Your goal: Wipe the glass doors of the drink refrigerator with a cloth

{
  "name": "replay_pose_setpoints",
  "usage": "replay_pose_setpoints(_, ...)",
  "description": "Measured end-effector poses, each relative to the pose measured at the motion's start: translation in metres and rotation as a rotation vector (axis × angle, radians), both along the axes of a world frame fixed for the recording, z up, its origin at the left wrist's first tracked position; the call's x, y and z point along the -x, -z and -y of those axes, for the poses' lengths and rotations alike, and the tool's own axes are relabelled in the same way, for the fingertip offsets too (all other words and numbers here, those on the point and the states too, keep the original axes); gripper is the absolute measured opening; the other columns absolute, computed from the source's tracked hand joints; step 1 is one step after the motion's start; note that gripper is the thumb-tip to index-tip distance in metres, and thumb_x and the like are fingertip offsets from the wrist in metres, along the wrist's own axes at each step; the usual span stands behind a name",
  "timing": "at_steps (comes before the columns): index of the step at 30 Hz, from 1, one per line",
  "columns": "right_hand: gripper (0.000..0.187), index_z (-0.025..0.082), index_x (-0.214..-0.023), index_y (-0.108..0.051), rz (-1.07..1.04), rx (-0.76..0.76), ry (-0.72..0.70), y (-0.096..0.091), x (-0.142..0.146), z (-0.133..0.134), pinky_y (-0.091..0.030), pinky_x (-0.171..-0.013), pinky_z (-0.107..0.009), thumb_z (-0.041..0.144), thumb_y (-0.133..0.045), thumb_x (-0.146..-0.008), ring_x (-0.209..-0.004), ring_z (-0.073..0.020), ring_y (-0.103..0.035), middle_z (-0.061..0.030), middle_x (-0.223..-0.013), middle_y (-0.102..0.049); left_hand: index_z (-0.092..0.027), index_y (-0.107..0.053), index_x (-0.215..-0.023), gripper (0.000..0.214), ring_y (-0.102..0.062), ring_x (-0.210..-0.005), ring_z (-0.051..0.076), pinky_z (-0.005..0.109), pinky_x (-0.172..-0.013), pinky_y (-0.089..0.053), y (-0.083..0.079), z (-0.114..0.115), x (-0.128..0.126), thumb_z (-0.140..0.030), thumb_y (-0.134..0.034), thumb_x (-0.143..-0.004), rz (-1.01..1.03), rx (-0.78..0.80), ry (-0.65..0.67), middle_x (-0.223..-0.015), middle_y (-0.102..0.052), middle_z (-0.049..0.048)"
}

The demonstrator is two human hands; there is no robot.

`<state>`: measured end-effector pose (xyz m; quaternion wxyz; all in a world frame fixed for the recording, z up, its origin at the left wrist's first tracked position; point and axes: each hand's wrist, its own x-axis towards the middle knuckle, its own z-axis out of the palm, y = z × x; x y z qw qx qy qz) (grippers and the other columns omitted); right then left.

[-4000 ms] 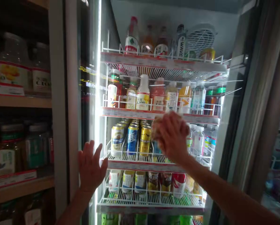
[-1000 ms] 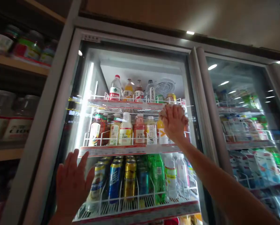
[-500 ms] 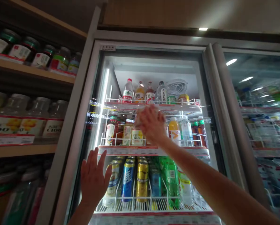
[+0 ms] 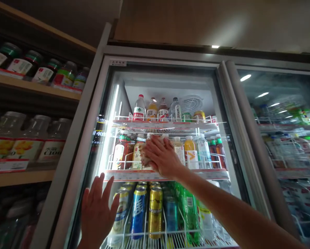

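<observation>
My right hand point(image 4: 162, 156) presses a crumpled brownish cloth point(image 4: 143, 157) against the glass door point(image 4: 170, 86) of a lit drinks fridge, level with the second shelf of bottles point(image 4: 191, 150). Its fingers are closed over the cloth, which shows only at the fingertips. My left hand point(image 4: 97, 211) lies flat on the lower left of the same glass with its fingers spread and holds nothing. Behind it stand rows of cans point(image 4: 155, 211).
Wooden shelves with jars point(image 4: 42, 72) and large plastic containers point(image 4: 27, 141) stand to the left of the fridge. A second glass-door fridge point(image 4: 284, 138) adjoins on the right, past a grey door post point(image 4: 238, 131). The top shelf holds bottles point(image 4: 152, 109) beside a fan grille.
My right hand with the cloth has slid across the glass from the upper right to the left and slightly down. The left hand stays flat on the glass. The view has tilted up.
</observation>
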<state>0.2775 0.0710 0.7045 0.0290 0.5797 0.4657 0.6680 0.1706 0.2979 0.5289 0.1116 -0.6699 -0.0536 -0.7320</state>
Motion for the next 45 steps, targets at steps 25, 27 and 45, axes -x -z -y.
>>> replay_pose_setpoints(25, 0.048, 0.026, -0.137, -0.042, -0.069, -0.2, 0.104, 0.055, -0.035, 0.1, -0.021, -0.11, -0.05, 0.042, -0.032, -0.092, -0.142, -0.0241, -0.021, -0.0049, -0.148, -0.036, -0.017, -0.035, -0.14, 0.056, -0.019, -0.141, 0.033, 0.054, -0.112, -0.019, -0.043, 0.023, 0.008, -0.044, -0.036, -0.091, -0.002, 0.208, 0.097, -0.153, -0.019, 0.0167)
replay_pose_setpoints(27, 0.052, 0.021, -0.14, -0.037, -0.15, -0.466, 0.131, 0.046, -0.043, 0.111, -0.023, -0.108, -0.054, 0.04, -0.03, -0.092, -0.14, -0.0282, -0.023, -0.0104, -0.149, -0.034, -0.017, -0.035, -0.14, 0.056, -0.018, -0.142, 0.031, 0.052, -0.113, -0.018, -0.058, 0.03, 0.002, -0.045, -0.034, -0.092, -0.012, 0.187, 0.111, -0.152, -0.022, 0.0159)
replay_pose_setpoints(45, 0.055, 0.029, -0.142, -0.032, -0.188, -0.129, 0.021, 0.125, -0.017, 0.077, -0.017, -0.111, -0.054, 0.038, -0.039, -0.089, -0.141, -0.0279, -0.021, -0.0035, -0.15, -0.032, -0.017, -0.039, -0.139, 0.058, -0.017, -0.142, 0.028, 0.049, -0.114, -0.011, -0.062, 0.042, -0.014, -0.049, -0.035, -0.09, -0.068, 0.194, 0.123, -0.151, -0.027, 0.0132)
